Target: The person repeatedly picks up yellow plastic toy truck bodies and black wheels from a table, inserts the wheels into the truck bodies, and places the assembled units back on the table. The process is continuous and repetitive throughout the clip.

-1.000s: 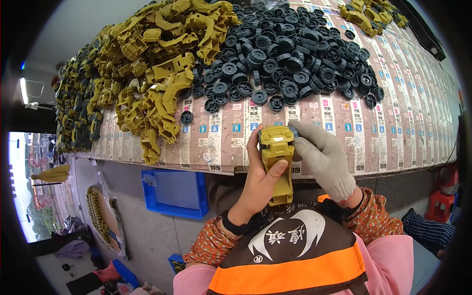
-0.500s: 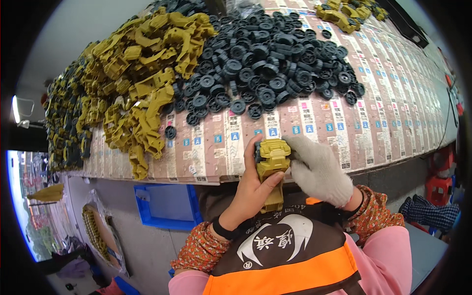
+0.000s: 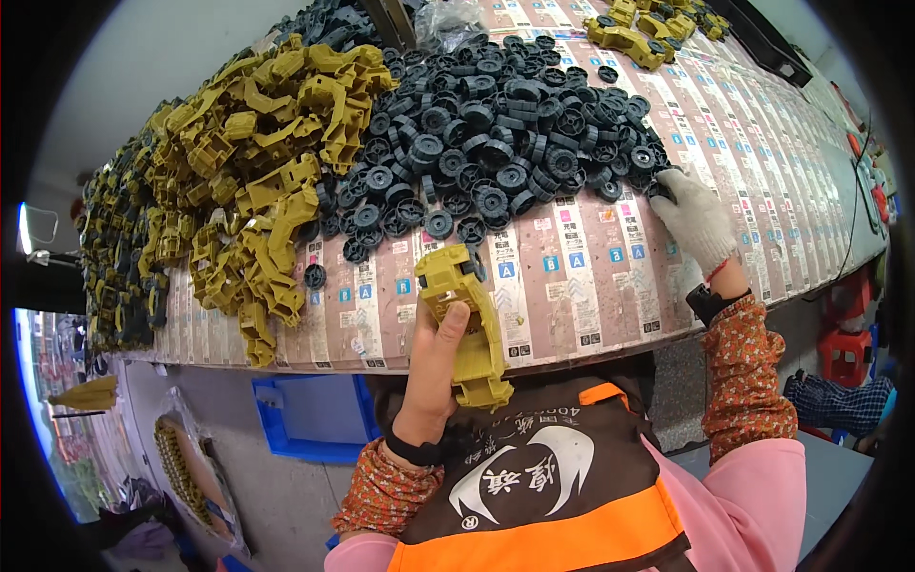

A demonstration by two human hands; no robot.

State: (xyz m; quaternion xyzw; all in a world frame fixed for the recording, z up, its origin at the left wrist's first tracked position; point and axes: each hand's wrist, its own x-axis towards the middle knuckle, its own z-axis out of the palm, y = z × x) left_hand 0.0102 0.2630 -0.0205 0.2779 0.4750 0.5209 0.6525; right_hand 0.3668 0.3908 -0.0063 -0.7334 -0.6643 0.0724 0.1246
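Observation:
My bare left hand [image 3: 431,367] grips a mustard-yellow toy truck body [image 3: 479,338] above the table's near edge, thumb across its side. A dark wheel shows partly behind the body's upper end. At the right end of a heap of dark toy wheels [image 3: 505,119], my right hand [image 3: 698,221], in a pale knit glove, has its fingertips closed around a toy wheel [image 3: 657,189]. The glove partly covers that wheel. Left of the wheels lies a big pile of yellow truck bodies [image 3: 276,124].
The table [image 3: 753,210] is covered with printed sheeting. Yellow trucks with wheels [image 3: 634,43] lie at the far right near a black tray [image 3: 767,43]. A blue bin [image 3: 315,419] sits below the near edge. A red stool [image 3: 843,353] stands at the right.
My right hand has left the truck body and reached right and away to the wheel heap. My left hand has shifted left with the body, now turned and tilted.

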